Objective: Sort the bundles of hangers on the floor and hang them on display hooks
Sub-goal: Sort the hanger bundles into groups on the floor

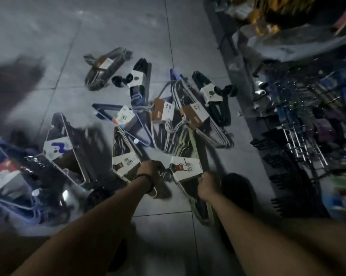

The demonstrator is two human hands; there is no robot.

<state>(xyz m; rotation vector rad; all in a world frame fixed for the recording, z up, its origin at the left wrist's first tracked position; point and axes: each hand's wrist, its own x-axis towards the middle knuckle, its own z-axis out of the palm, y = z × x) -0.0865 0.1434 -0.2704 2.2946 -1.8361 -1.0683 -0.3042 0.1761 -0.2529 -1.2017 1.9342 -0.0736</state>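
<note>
On the floor (pixel 118 36), left of the display hooks (pixel 299 140), the hanger bundles (pixel 164 112) lie scattered. My left grip (pixel 148 169) clasps the near left bundle (pixel 124 162), my right grip (pixel 207 186) the matching right bundle (pixel 185 168). I'd lift both by their necks, pairing like with like.

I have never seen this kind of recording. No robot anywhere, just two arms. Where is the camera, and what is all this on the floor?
There is no machine: a person works bare-handed, and the single camera sits on their head, looking down. The tiled floor is strewn with labelled hanger bundles, a blue bundle among them. The left hand grips the left pale bundle, the right hand the right pale bundle. Display hooks stand at the right. The picture is blurred.
</note>
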